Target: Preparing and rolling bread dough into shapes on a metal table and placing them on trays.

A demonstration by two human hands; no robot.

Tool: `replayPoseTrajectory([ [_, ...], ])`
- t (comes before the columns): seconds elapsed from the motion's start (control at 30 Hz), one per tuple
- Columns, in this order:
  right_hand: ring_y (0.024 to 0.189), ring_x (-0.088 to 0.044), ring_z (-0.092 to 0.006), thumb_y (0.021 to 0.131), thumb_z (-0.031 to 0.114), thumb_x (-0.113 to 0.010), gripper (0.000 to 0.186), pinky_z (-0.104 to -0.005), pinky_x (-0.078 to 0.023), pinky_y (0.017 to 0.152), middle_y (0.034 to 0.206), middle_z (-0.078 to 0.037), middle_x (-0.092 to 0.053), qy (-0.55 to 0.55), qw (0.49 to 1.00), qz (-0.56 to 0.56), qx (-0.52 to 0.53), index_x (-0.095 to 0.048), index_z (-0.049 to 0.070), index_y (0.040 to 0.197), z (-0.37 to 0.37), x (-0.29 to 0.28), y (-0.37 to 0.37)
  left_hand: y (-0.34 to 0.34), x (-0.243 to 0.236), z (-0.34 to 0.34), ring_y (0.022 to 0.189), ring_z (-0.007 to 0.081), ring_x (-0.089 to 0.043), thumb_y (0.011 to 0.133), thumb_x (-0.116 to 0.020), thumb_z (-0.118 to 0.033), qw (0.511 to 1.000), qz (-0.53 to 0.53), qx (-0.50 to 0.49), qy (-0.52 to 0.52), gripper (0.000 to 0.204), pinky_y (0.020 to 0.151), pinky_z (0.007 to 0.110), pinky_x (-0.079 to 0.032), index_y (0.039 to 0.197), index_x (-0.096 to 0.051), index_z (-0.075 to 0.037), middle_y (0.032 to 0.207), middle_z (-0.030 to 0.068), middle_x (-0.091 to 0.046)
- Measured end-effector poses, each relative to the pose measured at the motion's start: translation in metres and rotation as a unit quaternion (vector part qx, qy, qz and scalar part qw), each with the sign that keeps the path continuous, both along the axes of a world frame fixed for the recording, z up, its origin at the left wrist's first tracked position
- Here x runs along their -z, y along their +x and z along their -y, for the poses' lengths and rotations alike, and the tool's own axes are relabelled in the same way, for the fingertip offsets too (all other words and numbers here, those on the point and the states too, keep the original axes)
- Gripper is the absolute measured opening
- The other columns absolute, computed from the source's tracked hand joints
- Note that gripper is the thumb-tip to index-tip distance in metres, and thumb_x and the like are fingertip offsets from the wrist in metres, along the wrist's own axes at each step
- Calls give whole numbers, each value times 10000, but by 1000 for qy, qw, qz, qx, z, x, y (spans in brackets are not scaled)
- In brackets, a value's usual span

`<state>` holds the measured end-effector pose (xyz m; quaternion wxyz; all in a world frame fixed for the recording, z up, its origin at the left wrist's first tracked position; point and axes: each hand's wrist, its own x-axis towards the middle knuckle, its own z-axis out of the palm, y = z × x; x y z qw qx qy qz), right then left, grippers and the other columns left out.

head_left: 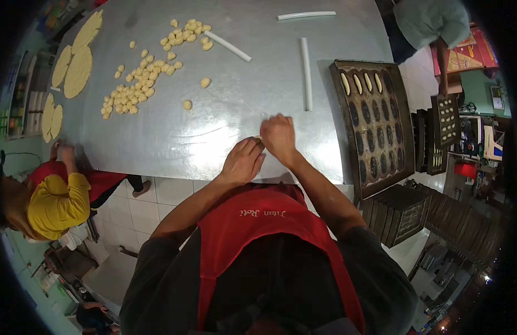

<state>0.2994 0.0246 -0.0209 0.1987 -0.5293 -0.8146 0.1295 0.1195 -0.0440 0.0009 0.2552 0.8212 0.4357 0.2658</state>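
Note:
On the steel table (230, 95), my left hand (241, 159) is curled over a small, pale piece of dough (258, 138) near the front edge. Just right of it, my right hand (278, 139) has its fingers bent inward and touches the same spot; what they hold is hidden. Several small dough balls (141, 84) lie in clusters toward the back left, and a loose ball (205, 82) sits ahead of my hands. A white rolling rod (306, 72) lies lengthwise to the right, with more rods farther back.
At right, a dark moulded tray (400, 139) holds several dough strips, beside stacked pans (395, 215). Flattened dough sheets (77, 72) lie far left. A co-worker in yellow (57, 204) works at the left edge; another person (431, 22) at upper right holds a tray (445, 120).

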Motion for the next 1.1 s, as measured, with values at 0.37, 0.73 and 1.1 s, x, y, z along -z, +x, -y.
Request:
replayPoseTrajectory([
  [0.37, 1633, -253, -499, 1043, 505, -658, 877, -716, -189, 1299, 1757, -308, -292, -60, 993, 104, -3, -376, -20, 1687, 26, 0, -40, -164, 17, -93, 1214, 457, -616, 976, -788, -201, 930, -25, -366, -1, 484, 1079, 546, -496, 1370, -642, 40, 1290, 251, -671],
  [0.73, 1266, -572, -411, 884, 223, -864, 632, -504, -466, 1099, 1346, -209, -621, -70, 990, -114, -45, -610, -6, 1415, 19, -16, 4, -128, 29, -186, 1074, 360, -668, 961, -835, -244, 957, -48, -287, -10, 267, 964, 503, -544, 1148, -776, -62, 1105, 145, -735],
  [1.1, 817, -727, -119, 1057, 201, -787, 188, -302, -603, 769, 1010, -66, -818, -10, 920, -313, 236, -753, 79, 1195, -111, -71, 201, -74, 11, -55, 958, 153, -710, 1040, -774, -124, 933, 150, -260, -197, 306, 866, 307, -571, 1296, -649, -13, 1059, 80, -745],
])
